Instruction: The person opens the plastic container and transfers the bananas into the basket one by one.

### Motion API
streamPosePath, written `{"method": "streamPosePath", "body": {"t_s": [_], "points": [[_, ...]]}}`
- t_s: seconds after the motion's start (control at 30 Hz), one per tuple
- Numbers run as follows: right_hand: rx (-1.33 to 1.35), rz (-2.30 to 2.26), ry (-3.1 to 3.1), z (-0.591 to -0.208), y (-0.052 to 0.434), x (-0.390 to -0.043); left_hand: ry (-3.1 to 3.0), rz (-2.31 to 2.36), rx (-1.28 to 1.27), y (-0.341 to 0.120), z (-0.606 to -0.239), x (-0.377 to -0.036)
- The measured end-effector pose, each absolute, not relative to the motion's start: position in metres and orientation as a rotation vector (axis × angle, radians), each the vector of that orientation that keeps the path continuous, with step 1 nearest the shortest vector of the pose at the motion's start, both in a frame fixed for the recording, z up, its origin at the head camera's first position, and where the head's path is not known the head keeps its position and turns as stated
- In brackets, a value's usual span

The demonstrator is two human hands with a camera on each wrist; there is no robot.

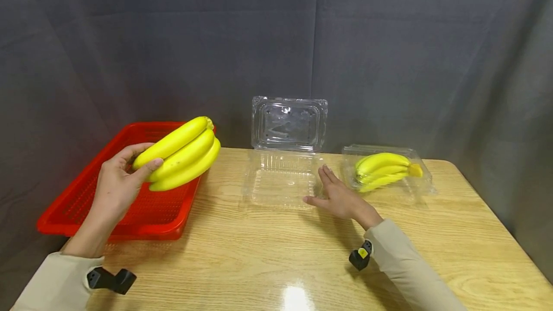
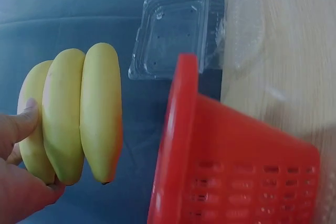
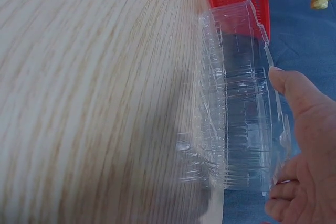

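Fingers of the left hand (image 1: 115, 182) curl round a banana bunch (image 1: 183, 153) above the red basket (image 1: 78, 200) at the tabletop's (image 1: 281, 253) left edge, while the right hand (image 1: 339, 197) rests spread beside the open clear container (image 1: 282, 176).

I see even, bright overhead light in my head view, with a white glare patch on the counter (image 1: 295, 296) near the bottom edge and soft shadows under both arms. My wrist views look washed out, bluish and soft, with the wood grain smeared.
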State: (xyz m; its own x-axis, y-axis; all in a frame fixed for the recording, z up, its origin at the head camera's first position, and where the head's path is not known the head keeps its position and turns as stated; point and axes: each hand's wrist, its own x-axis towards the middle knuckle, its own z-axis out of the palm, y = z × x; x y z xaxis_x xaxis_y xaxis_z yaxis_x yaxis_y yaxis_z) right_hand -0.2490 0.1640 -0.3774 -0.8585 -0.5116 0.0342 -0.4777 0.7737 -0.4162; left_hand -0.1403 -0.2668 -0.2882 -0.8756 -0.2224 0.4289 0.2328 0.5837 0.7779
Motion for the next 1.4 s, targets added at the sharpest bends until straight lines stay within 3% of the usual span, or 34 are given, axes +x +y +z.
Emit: {"method": "streamPosePath", "body": {"t_s": [1.4], "points": [[-0.835,-0.681,2.889,-0.38,0.164,-0.25,-2.437,-1.275,0.245,-0.315,-0.324,-0.139]]}}
